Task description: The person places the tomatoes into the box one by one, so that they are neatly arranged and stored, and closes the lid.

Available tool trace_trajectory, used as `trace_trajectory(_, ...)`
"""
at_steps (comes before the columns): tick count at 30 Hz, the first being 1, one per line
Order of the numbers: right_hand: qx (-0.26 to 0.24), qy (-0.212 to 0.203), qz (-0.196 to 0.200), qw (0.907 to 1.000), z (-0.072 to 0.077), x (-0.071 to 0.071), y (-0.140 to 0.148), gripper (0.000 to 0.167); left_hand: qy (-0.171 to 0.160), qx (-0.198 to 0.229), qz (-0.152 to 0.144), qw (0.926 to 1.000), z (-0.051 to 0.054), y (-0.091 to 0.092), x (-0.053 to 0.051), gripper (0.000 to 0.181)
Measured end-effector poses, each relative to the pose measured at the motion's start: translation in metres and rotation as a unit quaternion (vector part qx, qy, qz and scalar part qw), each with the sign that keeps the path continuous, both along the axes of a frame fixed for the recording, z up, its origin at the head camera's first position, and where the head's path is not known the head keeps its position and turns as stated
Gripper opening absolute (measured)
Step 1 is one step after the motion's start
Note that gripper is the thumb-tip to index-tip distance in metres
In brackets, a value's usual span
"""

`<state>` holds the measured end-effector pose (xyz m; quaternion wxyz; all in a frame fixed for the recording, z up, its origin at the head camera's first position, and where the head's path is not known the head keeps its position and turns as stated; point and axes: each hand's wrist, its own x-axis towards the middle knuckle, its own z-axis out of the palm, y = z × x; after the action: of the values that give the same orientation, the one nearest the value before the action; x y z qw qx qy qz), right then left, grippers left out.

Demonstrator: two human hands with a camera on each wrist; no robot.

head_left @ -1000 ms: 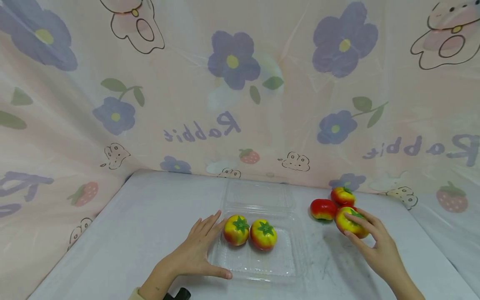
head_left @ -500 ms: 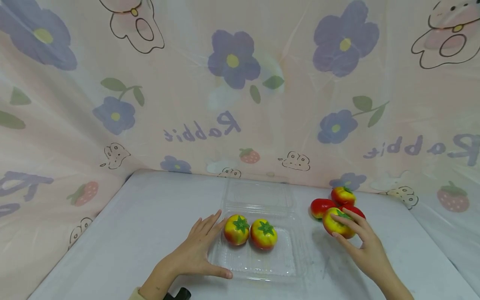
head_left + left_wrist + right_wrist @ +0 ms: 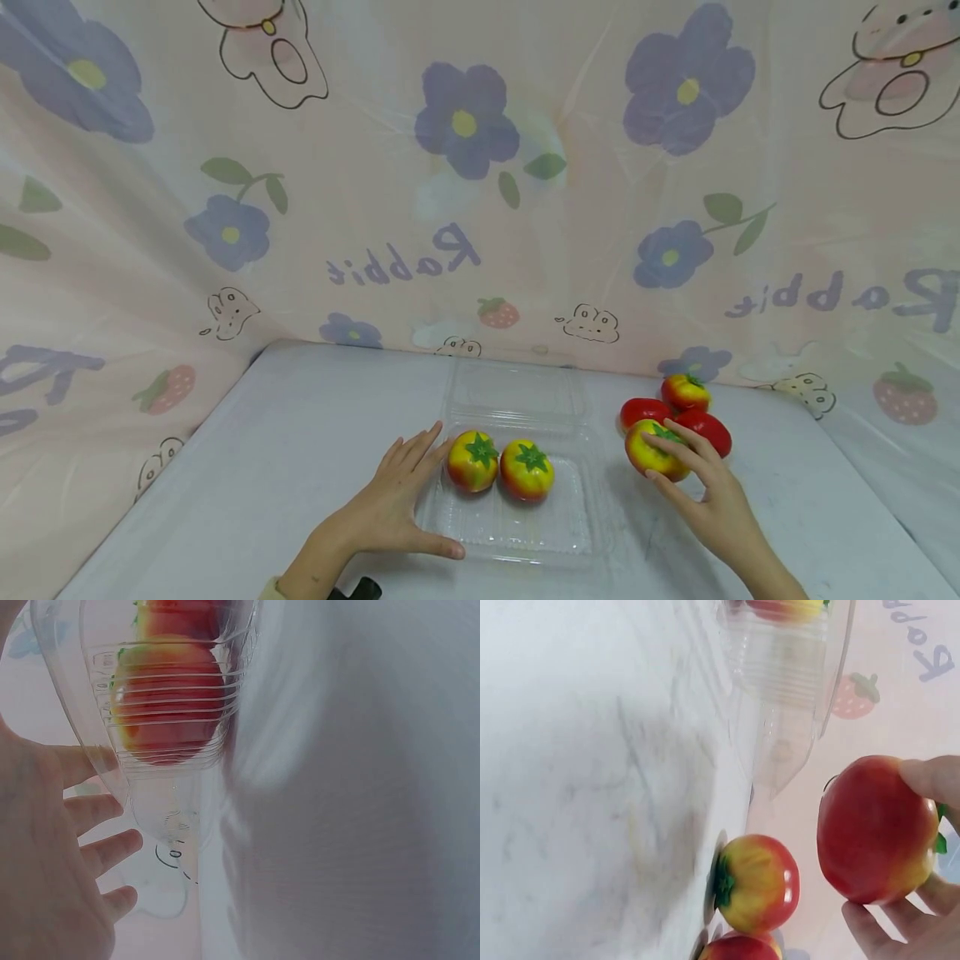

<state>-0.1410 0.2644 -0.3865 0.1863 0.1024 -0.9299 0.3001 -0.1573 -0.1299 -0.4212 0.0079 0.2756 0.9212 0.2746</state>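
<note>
My right hand [image 3: 716, 504] pinches a red-and-yellow tomato [image 3: 643, 452] with a green star-shaped top between thumb and fingers. In the right wrist view this tomato [image 3: 874, 829] is held up off the table, its red underside showing. A clear plastic clamshell box [image 3: 536, 531] lies with its lid [image 3: 517, 390] folded back. Two similar tomatoes stand side by side in its far half, a left one [image 3: 471, 472] and a right one [image 3: 527, 480]. My left hand [image 3: 382, 512] is spread at the box's left side; in the left wrist view its straight fingers [image 3: 97, 814] touch the rim.
Three more tomatoes sit clustered on the white table [image 3: 300, 433] at the right: a left one [image 3: 643, 408], a back one [image 3: 684, 393] and a right one [image 3: 708, 431]. Behind rises a patterned curtain [image 3: 525, 250]. A black object [image 3: 365, 588] shows near the left wrist.
My right hand has moved left with the tomato, bringing it away from the right-hand loose tomato and nearer the box. The left hand and the box have stayed in place.
</note>
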Motion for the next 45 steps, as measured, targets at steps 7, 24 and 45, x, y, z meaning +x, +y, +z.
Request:
trace_trajectory(7, -0.005, 0.002, 0.010, 0.9999, 0.000, -0.001, -0.010, 0.042, -0.012, 0.001, 0.003, 0.9999, -0.001, 0.000, 0.001, 0.121)
trace_trajectory(24, -0.026, -0.023, 0.031, 0.9989, 0.001, -0.002, -0.024, 0.045, -0.002, -0.002, -0.002, 1.0000, 0.000, 0.001, 0.000, 0.119)
trace_trajectory(45, 0.011, 0.024, 0.061, 0.9978, 0.000, -0.007, -0.044, 0.048, 0.000, -0.006, 0.001, 1.0000, -0.001, 0.001, -0.001, 0.119)
